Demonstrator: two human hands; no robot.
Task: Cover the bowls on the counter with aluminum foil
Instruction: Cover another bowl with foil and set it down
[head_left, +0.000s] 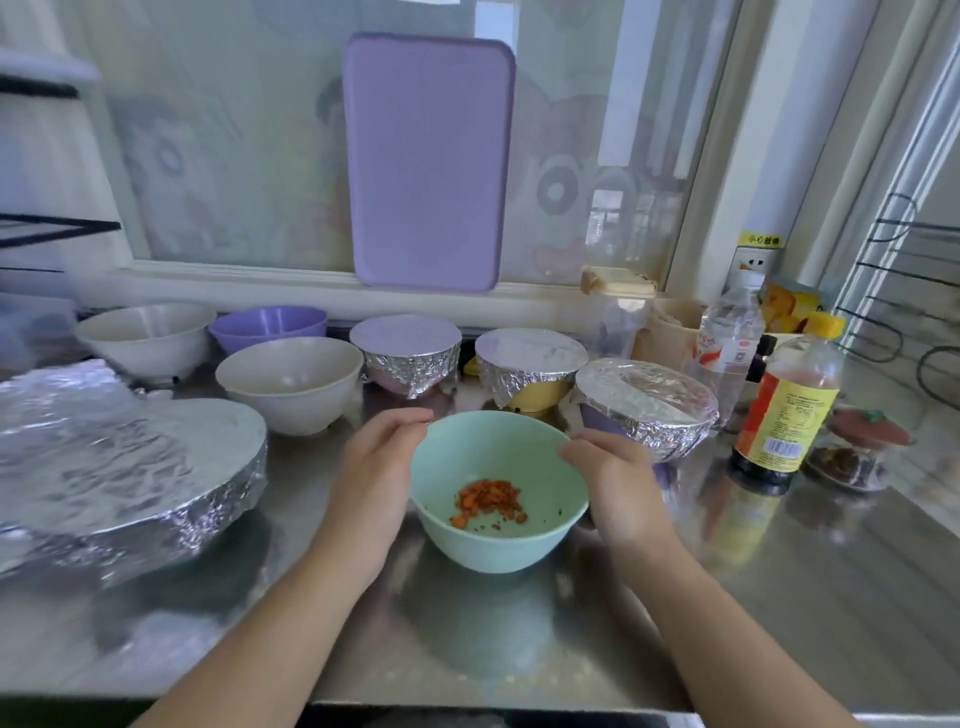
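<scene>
A mint-green bowl (511, 543) with a small heap of orange food bits stands at the middle of the steel counter (779, 597). My left hand (374, 483) grips its left rim and my right hand (618, 483) grips its right rim. Behind it stand three bowls wrapped in foil: one at the back centre (408, 358), a yellow one (530, 366) and a purple one (647, 408). Uncovered bowls sit at the back left: a white bowl (148, 335), a purple bowl (267, 325) and a nearer white bowl (291, 382). I cannot tell whether the green bowl is lifted.
A large foil-covered dish (119, 467) fills the left side. A purple cutting board (428, 161) leans on the window. At the right stand a water bottle (727, 345), a sauce bottle (787, 405), a small red-lidded jar (857, 452) and a clear container (618, 306).
</scene>
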